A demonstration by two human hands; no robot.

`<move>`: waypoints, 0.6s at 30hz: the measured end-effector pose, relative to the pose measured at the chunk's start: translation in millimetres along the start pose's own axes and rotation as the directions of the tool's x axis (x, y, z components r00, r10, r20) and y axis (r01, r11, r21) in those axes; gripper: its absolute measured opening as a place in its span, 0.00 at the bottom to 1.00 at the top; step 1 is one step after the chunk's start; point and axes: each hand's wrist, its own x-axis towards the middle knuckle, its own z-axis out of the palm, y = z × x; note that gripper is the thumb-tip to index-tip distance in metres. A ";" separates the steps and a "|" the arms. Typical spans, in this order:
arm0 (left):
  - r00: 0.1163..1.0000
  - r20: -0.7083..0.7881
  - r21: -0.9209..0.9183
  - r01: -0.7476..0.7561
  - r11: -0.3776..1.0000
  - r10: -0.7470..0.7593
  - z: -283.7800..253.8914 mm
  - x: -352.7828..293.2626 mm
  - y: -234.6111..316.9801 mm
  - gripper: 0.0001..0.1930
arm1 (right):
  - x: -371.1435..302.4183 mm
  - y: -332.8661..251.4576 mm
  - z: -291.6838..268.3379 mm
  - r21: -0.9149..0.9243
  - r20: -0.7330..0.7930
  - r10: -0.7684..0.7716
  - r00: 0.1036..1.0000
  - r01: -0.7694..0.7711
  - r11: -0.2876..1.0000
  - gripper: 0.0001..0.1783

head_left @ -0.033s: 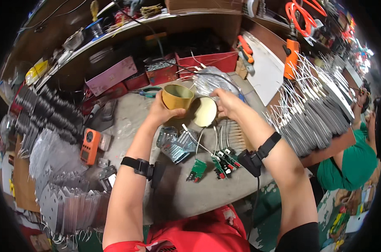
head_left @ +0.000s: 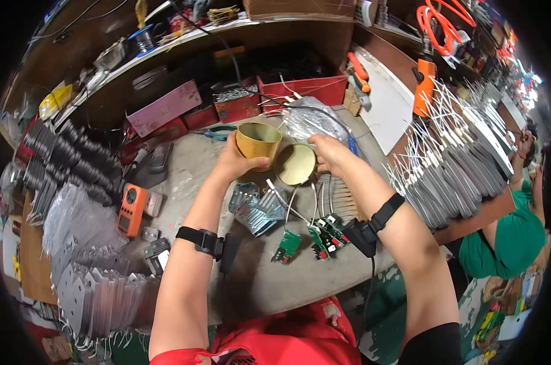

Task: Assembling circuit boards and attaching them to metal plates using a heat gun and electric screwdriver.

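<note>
My left hand (head_left: 237, 163) is closed around the side of a yellowish cylindrical cup (head_left: 260, 147), raised over the bench with its open mouth upward. Just right of it, my right hand (head_left: 330, 153) grips the edge of a round cream-coloured piece (head_left: 296, 164) with a raised rim. Whether that piece is a lid or a second cup I cannot tell. Below the hands on the bench lie shiny metal brackets (head_left: 257, 210) in clear wrapping, and green circuit boards (head_left: 287, 244) with white wires.
Clear plastic bags (head_left: 315, 118) and red bins (head_left: 236, 106) stand behind the hands. An orange meter (head_left: 130, 210) and stacked metal plates (head_left: 102, 301) are at left. Grey strips with white leads (head_left: 445, 182) fill the right side, below a hanging orange tool (head_left: 423, 88). Another person (head_left: 503, 243) is at far right.
The round cream piece is tilted slightly differently, showing more of its rim. The whole view has shifted a little; both hands keep their hold.
</note>
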 end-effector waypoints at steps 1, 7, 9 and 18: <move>0.998 0.010 -0.002 0.057 0.998 -0.057 1.6 -1.9 2.2 0.54 | 13.3 10.4 -0.5 -0.007 0.010 0.001 1.000 -0.001 1.000 0.23; 0.960 -0.083 0.356 0.278 0.892 -0.266 -14.5 -37.6 27.4 0.50 | -29.7 -4.8 -10.0 -0.678 0.167 -0.664 0.729 0.574 0.460 0.20; 0.964 -0.230 0.421 0.220 0.880 -0.131 -25.4 -66.4 30.7 0.43 | -99.2 -36.6 19.5 -0.125 0.292 -0.570 0.768 0.622 0.773 0.15; 0.916 -0.400 0.825 0.363 0.434 -0.006 -54.5 -201.3 61.2 0.31 | -294.1 -25.9 41.4 0.739 0.671 -0.662 0.334 -0.232 0.632 0.16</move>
